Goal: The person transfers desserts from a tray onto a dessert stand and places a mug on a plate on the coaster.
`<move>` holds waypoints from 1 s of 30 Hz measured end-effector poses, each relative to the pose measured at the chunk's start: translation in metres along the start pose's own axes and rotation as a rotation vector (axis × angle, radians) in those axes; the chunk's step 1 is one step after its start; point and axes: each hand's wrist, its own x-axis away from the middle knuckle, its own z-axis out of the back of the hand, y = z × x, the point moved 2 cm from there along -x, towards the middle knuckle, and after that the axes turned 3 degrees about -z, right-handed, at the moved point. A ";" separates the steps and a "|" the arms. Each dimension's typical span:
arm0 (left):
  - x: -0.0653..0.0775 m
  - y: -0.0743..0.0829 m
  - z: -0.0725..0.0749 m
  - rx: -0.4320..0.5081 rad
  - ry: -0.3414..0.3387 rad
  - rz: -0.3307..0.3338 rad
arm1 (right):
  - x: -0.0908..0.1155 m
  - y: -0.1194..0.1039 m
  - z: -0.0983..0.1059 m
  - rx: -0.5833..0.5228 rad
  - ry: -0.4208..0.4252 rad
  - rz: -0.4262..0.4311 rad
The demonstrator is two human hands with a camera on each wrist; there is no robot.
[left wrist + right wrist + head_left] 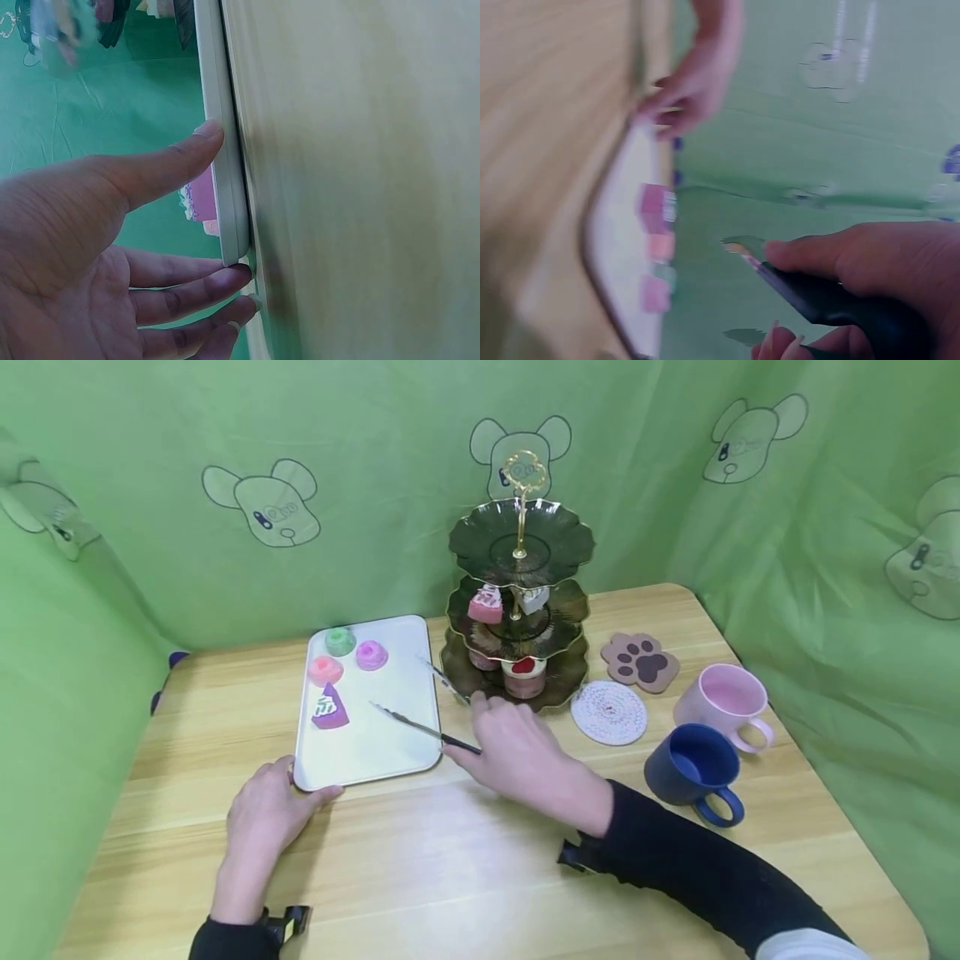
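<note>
My right hand (517,747) holds black-handled tongs (420,727), their two arms spread apart over the right side of a white tray (382,760). Nothing lies between the tong tips. At the tray's near left corner my left hand (270,806) grips the edge, thumb along the front rim and fingers round the side. On the tray are a purple cake slice (330,708), an orange-pink round sweet (326,671), a green round sweet (340,642) and a pink-purple round sweet (371,655). The right wrist view shows one tong tip (739,248) beyond the thumb.
Right behind my right hand stands a three-tier dark stand (525,535) with small cakes on its lower tiers. Further right lie a paw-shaped coaster (640,662) and a round woven coaster (609,712), then a pink mug (716,702) and a blue mug (686,768).
</note>
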 end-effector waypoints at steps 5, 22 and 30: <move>-0.001 0.001 -0.001 -0.005 0.006 0.009 | -0.015 -0.016 -0.037 0.017 -0.029 0.005; 0.002 0.001 -0.005 -0.007 0.046 -0.009 | -0.056 -0.077 -0.096 0.079 -0.179 -0.007; -0.001 0.002 -0.003 -0.016 0.026 0.002 | -0.066 -0.085 -0.098 0.071 -0.174 -0.005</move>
